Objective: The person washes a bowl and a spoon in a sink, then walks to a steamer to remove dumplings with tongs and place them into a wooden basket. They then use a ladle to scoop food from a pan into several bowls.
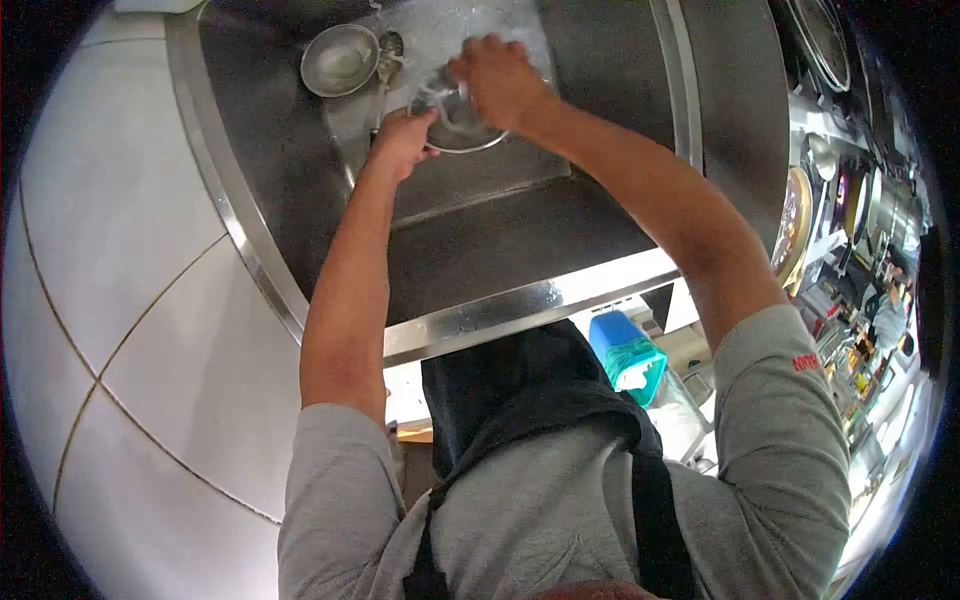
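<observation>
Inside a metal sink [480, 235], my left hand [403, 143] grips the left rim of a round metal bowl [478, 138]. My right hand [500, 82] is over the same bowl, fingers bent and pressed together; what they hold, if anything, is blurred. A small round metal bowl [340, 60] with some liquid in it lies to the left, near the sink's side wall. Between the two bowls is a metal spoon [390, 50], just above my left hand. Water and suds cover the sink floor beyond my hands.
The sink's metal front edge [530, 305] runs before my body. White tiles [130, 200] are on the left. Below the sink stand a blue and a teal container [637, 370]. On the right are shelves with pans and utensils [822, 155], and a person [888, 318] farther off.
</observation>
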Action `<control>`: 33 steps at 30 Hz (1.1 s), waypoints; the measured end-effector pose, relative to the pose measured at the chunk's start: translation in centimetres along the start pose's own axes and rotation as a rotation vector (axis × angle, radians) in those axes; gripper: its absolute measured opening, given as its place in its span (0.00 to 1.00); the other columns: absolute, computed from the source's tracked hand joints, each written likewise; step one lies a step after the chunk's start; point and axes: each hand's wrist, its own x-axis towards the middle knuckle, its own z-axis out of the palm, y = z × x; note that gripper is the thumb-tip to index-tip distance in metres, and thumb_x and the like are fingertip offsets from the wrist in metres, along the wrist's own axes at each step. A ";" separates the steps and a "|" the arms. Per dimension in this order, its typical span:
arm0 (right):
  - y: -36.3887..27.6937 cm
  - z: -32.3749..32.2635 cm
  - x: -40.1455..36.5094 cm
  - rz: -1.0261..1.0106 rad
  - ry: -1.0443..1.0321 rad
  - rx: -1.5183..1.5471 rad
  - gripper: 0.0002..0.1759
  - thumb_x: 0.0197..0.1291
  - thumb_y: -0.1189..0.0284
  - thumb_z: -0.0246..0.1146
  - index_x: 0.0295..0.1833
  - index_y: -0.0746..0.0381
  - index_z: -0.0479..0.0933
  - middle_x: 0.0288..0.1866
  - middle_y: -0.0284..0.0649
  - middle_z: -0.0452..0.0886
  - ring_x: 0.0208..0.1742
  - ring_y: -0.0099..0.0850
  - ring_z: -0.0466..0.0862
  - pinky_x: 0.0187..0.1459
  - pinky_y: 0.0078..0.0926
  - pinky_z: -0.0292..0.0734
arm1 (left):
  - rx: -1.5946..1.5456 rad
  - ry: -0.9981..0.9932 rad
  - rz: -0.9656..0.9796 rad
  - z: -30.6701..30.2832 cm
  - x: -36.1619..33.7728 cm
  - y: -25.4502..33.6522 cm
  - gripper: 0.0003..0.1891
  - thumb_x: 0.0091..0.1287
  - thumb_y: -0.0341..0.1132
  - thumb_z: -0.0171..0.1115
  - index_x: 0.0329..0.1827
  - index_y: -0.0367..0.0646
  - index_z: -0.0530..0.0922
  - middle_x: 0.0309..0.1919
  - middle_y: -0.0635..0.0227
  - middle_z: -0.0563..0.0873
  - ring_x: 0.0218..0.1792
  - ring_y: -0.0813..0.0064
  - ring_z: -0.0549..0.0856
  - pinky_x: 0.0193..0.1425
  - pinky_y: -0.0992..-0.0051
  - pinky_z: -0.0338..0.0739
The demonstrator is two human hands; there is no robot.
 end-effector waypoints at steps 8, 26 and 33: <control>-0.8 -1.3 1.7 0.893 -0.207 2.322 0.18 0.77 0.63 0.49 0.58 0.61 0.79 0.51 0.42 0.86 0.51 0.40 0.87 0.56 0.51 0.82 | -0.271 0.091 0.511 2.3 0.5 1.0 0.21 0.76 0.46 0.70 0.58 0.34 0.85 0.45 0.65 0.90 0.43 0.75 0.85 0.45 0.70 0.81; 3.1 6.2 -5.4 0.775 -0.281 2.739 0.26 0.77 0.52 0.59 0.66 0.61 0.76 0.60 0.46 0.85 0.55 0.46 0.87 0.57 0.51 0.82 | 0.808 0.419 0.352 -5.4 13.1 -14.6 0.28 0.68 0.48 0.75 0.60 0.39 0.75 0.39 0.55 0.85 0.42 0.49 0.86 0.50 0.53 0.81; 3.6 9.1 -0.8 0.990 0.389 2.258 0.22 0.72 0.61 0.65 0.66 0.59 0.76 0.63 0.44 0.82 0.61 0.40 0.82 0.61 0.48 0.78 | -0.056 -0.123 0.097 7.0 -6.6 0.4 0.15 0.81 0.49 0.60 0.51 0.46 0.75 0.27 0.73 0.76 0.20 0.79 0.73 0.22 0.71 0.69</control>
